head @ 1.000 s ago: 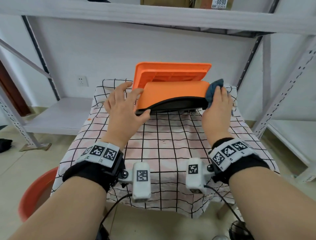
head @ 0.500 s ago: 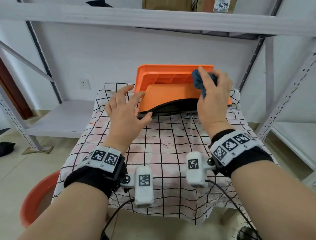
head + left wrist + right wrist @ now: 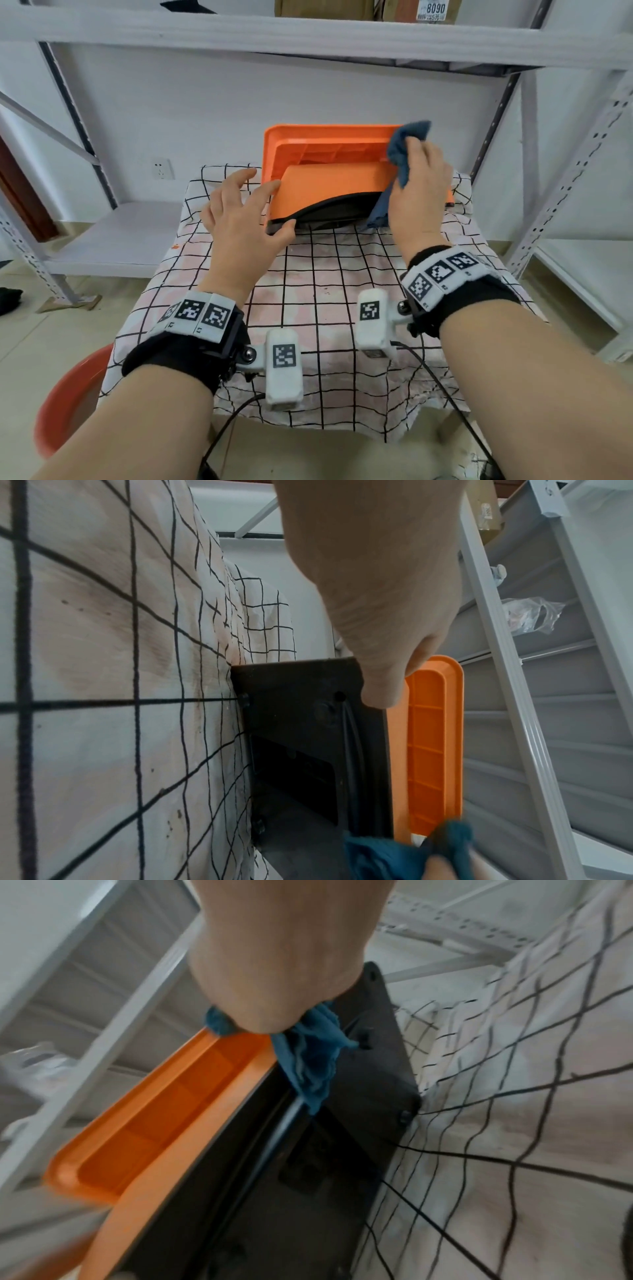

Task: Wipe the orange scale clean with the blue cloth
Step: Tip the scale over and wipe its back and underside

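Right hand (image 3: 416, 192) bunches the soft blue cloth (image 3: 404, 150) in curled fingers, pressed on the flat orange plastic scale (image 3: 329, 188) at its 3 o'clock end. Left hand (image 3: 239, 219) spreads wide, fingers straight, thumb under the black base, holding the 9 o'clock end. That scale sits tipped up at 12 o'clock on the checked tablecloth (image 3: 325, 274). Its long side runs from 9 to 3, so I think the cloth hand should sweep toward 9.

One orange scale (image 3: 329, 178), one blue cloth (image 3: 402, 150), two hands, perhaps one red basin (image 3: 65, 394).
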`<act>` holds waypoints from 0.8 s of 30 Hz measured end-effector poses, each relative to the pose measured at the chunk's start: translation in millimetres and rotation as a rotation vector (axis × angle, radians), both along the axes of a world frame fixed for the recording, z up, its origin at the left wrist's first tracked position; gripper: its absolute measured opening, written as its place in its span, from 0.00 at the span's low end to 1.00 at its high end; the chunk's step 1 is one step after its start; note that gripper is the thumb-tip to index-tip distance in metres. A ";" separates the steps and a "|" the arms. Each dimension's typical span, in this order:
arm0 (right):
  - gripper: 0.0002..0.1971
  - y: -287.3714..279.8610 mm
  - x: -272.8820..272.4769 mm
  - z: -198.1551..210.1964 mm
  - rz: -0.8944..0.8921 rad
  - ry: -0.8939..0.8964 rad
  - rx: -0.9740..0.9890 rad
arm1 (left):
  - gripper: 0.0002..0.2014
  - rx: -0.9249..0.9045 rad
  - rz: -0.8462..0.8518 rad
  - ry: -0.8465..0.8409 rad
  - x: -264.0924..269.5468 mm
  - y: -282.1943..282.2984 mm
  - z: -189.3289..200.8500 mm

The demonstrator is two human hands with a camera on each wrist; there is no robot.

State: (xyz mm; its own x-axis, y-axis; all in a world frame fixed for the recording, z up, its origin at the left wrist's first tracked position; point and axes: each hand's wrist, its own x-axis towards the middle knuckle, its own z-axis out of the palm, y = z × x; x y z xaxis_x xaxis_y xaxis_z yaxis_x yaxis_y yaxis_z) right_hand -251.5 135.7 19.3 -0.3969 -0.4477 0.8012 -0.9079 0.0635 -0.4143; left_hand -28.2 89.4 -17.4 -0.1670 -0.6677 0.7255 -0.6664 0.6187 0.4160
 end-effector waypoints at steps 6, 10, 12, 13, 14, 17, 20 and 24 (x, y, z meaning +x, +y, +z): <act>0.20 7.1 -1.5 16.0 0.015 -0.078 -0.234 | 0.29 -0.008 0.000 -0.015 0.1 -0.6 -0.6; 0.21 -2.3 0.1 5.8 -0.024 0.076 -0.001 | 0.29 0.006 0.007 0.003 -0.4 -0.1 0.9; 0.22 0.7 -15.3 4.2 -0.129 -0.064 0.082 | 0.28 0.007 0.006 -0.001 -0.9 0.2 1.0; 0.21 5.9 -23.0 5.0 -0.173 -0.136 0.070 | 0.28 0.000 0.005 -0.015 -0.8 0.3 0.9; 0.20 13.3 -28.3 5.6 -0.204 -0.195 0.029 | 0.28 -0.005 0.003 -0.028 -0.3 0.1 0.5; 0.20 29.3 -34.4 -2.7 -0.257 -0.240 0.006 | 0.28 -0.004 -0.006 -0.034 0.9 -1.0 -0.6; 0.25 25.5 -21.5 -28.3 -0.194 -0.093 0.142 | 0.28 0.001 -0.016 0.000 -0.5 -0.1 -1.5; 0.29 6.8 30.0 -48.1 0.125 0.149 0.216 | 0.27 -0.003 -0.023 0.019 -1.2 -0.9 -1.6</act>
State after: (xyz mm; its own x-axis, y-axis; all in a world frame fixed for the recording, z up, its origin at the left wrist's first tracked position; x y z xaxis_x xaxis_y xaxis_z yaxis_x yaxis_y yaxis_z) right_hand -221.5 142.5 -28.7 -0.2134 -0.6520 0.7275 -0.9640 0.0198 -0.2650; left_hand -29.4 88.5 -19.0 -0.1689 -0.6619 0.7303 -0.6441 0.6349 0.4265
